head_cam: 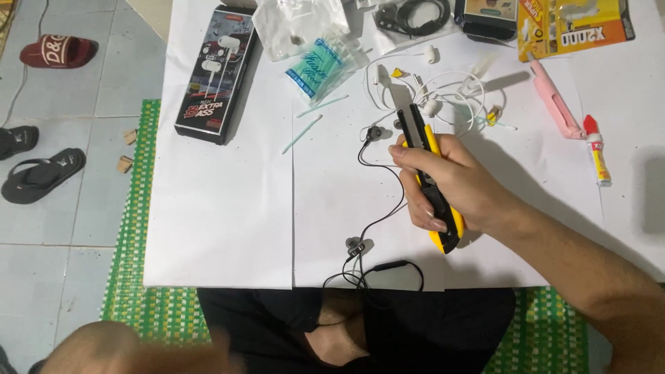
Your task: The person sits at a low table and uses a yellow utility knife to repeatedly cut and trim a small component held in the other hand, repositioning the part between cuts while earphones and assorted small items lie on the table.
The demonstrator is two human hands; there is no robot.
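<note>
My right hand grips a yellow and black utility knife, its tip pointing away from me toward a tangle of white earphones. Just left of the knife tip lies a black earbud; its black cable runs down the white paper to a second earbud near the front edge. My left hand is blurred at the bottom left, off the paper, with nothing visible in it; I cannot tell whether its fingers are apart or closed.
White paper sheets cover a green woven mat. A black earphone box, a cotton swab packet, loose swabs, a pink tool, a small glue tube and a yellow package lie at the back. Sandals sit on the tiles.
</note>
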